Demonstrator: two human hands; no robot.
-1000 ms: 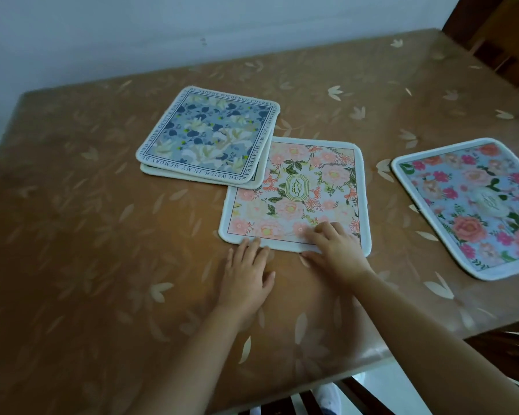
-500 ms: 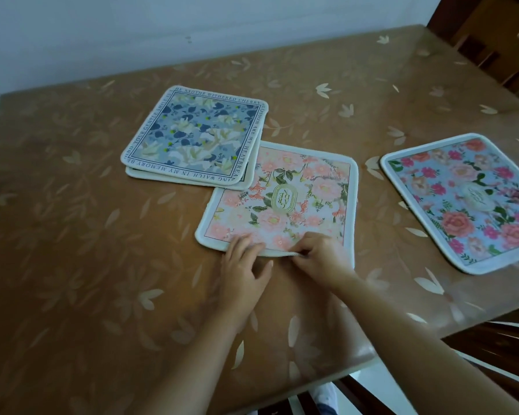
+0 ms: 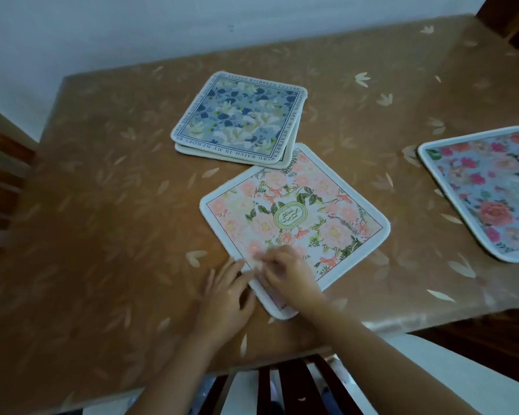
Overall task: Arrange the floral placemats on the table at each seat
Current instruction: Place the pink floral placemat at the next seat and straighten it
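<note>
- right grip point(image 3: 285, 278) sits on the near corner of the pink placemat point(image 3: 294, 217), fingers bent; too blurry to say if it's pinching or just pressing
- left grip point(image 3: 225, 298) is flat, fingers straight, touching that corner's edge
- mat lies skewed like a diamond on the worktop point(image 3: 102, 235), its far corner meeting the blue stack point(image 3: 240, 118)
- looks like the squaring-up step for this seat; next move probably needs a careful turn until it lines up with the front edge

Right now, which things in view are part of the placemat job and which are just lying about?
Job: peach placemat, left hand and right hand at its near corner; blue placemat stack; rose placemat; table.
Lying about: near chair; left chair.
</note>
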